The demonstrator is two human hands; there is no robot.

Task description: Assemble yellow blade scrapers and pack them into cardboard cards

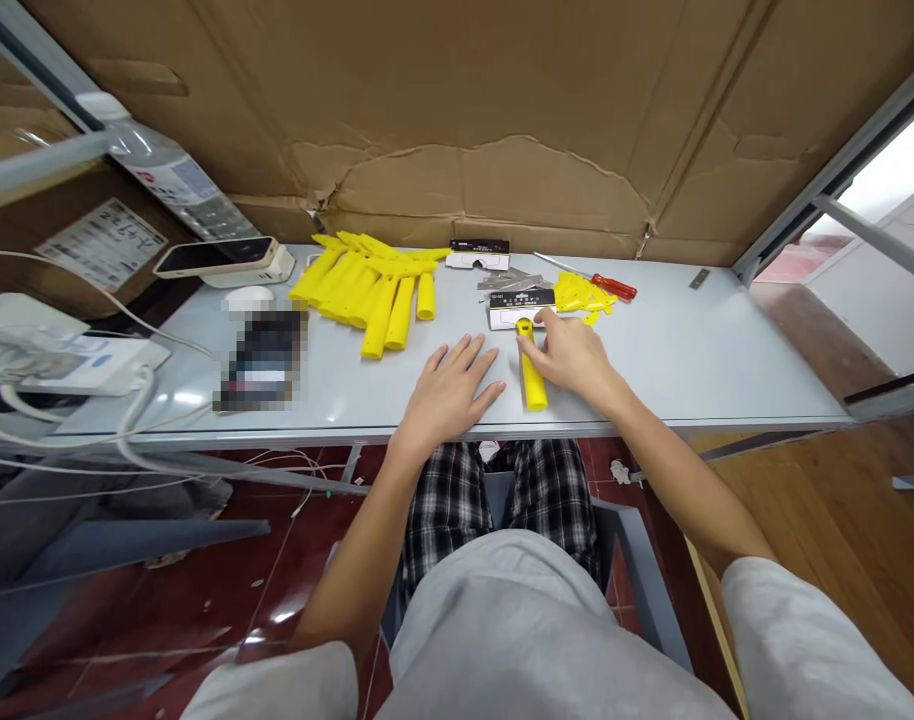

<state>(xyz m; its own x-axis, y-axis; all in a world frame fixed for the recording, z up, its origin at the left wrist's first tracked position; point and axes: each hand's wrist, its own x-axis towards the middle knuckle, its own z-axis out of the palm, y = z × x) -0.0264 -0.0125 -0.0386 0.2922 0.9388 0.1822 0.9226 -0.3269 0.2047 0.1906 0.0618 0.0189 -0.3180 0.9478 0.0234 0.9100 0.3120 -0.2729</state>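
My left hand [455, 385] lies flat on the table near its front edge, fingers spread, holding nothing. To its right, my right hand [573, 352] has its thumb and index finger at the top end of a yellow plastic handle [532, 385], which lies on the table pointing toward me. A dark part shows in the handle's top end, too small to make out. Just behind it is a black-and-white printed card [506, 316]. Beyond my left hand lies a pile of similar yellow handles [352, 290]. Small flat yellow pieces [577, 293] are heaped beyond my right hand.
A red-handled screwdriver [613, 287], thin metal strips [509, 280] and another card [478, 252] lie at the back. On the left are a phone [215, 257], a white mouse [248, 299], a blurred-out dark item [262, 360], a power strip [104, 365] with cables, and a leaning bottle [173, 170].
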